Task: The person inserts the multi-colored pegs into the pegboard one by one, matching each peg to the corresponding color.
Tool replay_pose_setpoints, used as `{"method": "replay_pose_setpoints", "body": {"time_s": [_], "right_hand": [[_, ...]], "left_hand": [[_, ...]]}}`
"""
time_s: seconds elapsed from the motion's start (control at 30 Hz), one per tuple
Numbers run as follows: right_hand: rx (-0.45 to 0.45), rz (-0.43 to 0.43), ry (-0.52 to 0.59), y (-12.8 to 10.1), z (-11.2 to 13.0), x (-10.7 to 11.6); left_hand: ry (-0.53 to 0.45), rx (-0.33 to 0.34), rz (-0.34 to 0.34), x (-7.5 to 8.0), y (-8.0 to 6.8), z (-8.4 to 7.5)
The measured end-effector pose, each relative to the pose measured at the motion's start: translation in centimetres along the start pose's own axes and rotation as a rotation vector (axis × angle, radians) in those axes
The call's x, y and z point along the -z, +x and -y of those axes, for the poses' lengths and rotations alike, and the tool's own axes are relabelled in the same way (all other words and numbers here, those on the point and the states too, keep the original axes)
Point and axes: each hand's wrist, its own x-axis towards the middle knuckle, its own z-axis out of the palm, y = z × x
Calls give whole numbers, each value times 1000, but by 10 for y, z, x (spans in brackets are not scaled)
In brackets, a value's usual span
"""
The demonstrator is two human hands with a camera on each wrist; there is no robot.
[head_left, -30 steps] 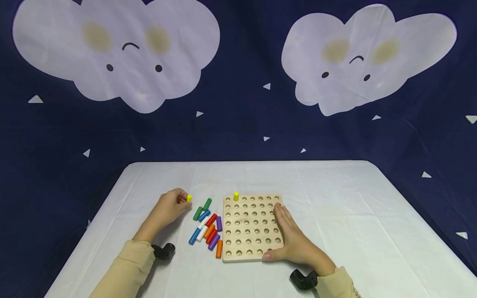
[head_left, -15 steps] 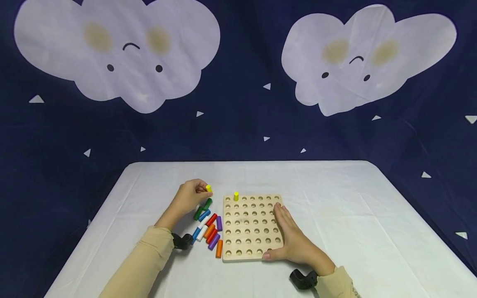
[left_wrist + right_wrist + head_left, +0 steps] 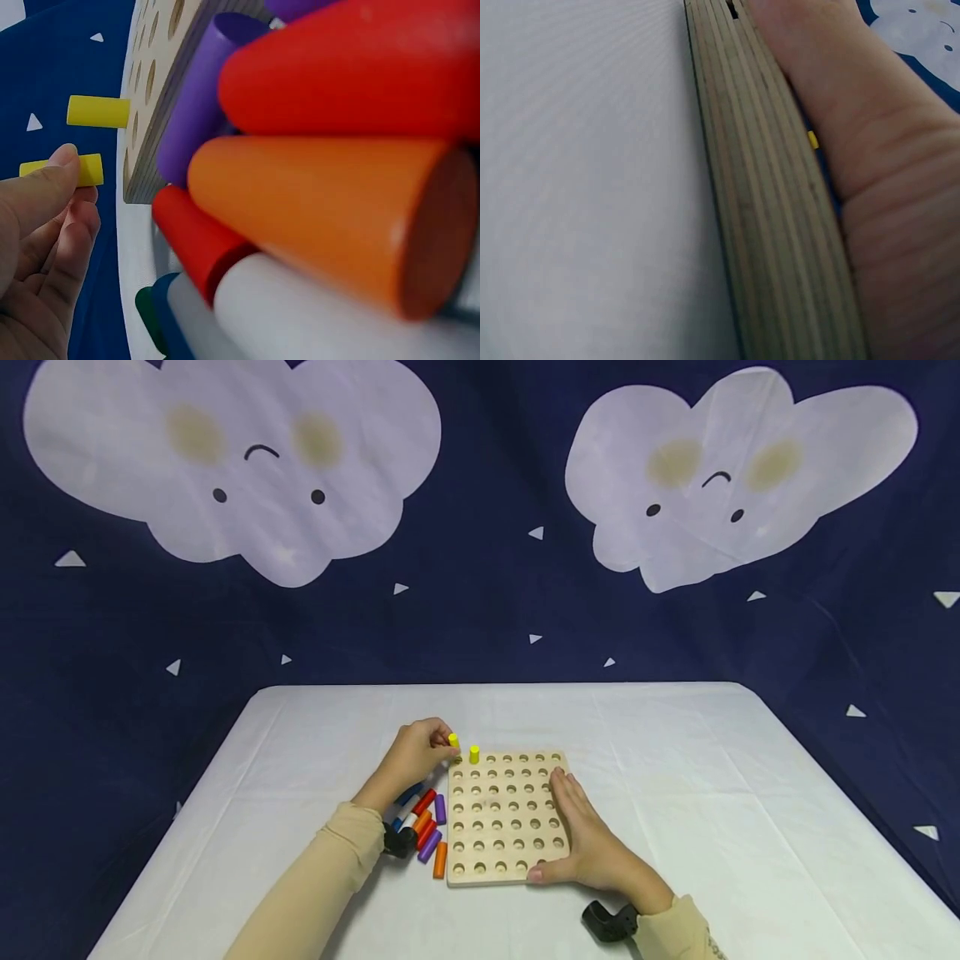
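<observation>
My left hand point(image 3: 422, 750) pinches a yellow peg point(image 3: 453, 740) between thumb and fingers, just above the back left corner hole of the wooden pegboard point(image 3: 488, 817). In the left wrist view this yellow peg point(image 3: 91, 171) is apart from the board. Another yellow peg point(image 3: 474, 756) stands upright in the back row, one hole to the right. My right hand point(image 3: 592, 843) rests against the board's right side, its fingers fairly straight along the edge and its thumb at the front edge. The right wrist view shows the board's layered side point(image 3: 769, 195) beneath that hand.
Loose pegs lie left of the board, among them a purple peg point(image 3: 440, 809), an orange peg point(image 3: 440, 861) and a red peg point(image 3: 424, 802). My left forearm point(image 3: 318, 877) covers part of this pile. A white cloth covers the table point(image 3: 750, 827).
My left hand has carried the yellow peg rightward from left of the loose pegs to the board's back left corner. The right hand and the board have stayed in place.
</observation>
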Motion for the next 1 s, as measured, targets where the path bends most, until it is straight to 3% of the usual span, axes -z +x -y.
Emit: {"method": "replay_pose_setpoints", "body": {"time_s": [1.0], "right_hand": [[6, -5, -4, 1, 0, 1]], "left_hand": [[55, -24, 27, -9, 1, 6]]}}
